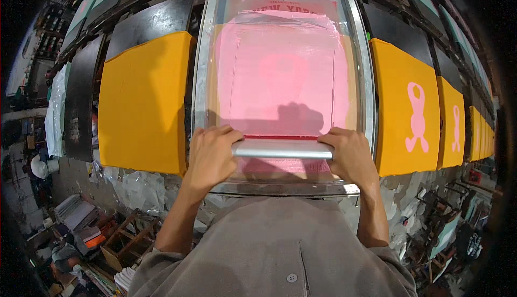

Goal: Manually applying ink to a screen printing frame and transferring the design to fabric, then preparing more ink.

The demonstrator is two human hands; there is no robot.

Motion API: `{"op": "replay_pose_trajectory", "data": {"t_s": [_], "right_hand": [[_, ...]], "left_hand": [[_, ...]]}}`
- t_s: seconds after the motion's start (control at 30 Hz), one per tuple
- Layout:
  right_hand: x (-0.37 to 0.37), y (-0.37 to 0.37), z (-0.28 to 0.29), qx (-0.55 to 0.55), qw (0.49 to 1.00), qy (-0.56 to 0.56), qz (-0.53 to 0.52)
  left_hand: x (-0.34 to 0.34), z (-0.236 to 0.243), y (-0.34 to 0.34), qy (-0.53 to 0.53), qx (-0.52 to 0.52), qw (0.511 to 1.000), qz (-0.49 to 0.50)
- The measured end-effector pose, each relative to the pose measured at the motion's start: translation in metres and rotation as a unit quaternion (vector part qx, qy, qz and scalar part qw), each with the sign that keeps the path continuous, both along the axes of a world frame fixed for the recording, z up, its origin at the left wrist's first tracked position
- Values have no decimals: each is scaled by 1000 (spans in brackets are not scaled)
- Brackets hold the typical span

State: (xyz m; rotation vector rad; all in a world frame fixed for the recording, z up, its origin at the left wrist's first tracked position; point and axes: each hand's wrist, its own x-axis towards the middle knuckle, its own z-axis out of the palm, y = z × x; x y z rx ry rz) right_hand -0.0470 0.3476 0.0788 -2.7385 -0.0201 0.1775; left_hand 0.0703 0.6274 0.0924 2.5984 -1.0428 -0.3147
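Observation:
Both my hands grip a squeegee (285,149) with a silvery metal handle, one at each end. My left hand (212,151) is closed round its left end, and my right hand (350,154) round the right end. The squeegee's dark red blade edge rests on a printing screen (202,81) in a metal frame, near the frame's close side. Pink ink (280,92) covers most of the mesh, and a faint looped figure shows through its middle. Shadows of my hands and the handle fall across the ink.
A plain yellow fabric piece (142,103) lies on a board to the left. On the right, yellow fabric pieces (396,108) bear a pink looped figure. Dark boards (153,22) line the far side. Below stand a wooden crate (126,240) and clutter on the floor.

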Motion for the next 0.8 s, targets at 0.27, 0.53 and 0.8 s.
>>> {"op": "replay_pose_trajectory", "data": {"t_s": [0.27, 0.53, 0.8], "right_hand": [[-42, 17, 4, -16, 999, 24, 30], [-16, -1, 32, -29, 995, 78, 48], [109, -64, 46, -86, 991, -99, -5]], "left_hand": [[-51, -1, 20, 25, 40, 999, 21], [-30, 22, 10, 50, 47, 998, 1], [102, 28, -44, -148, -61, 987, 16]]}}
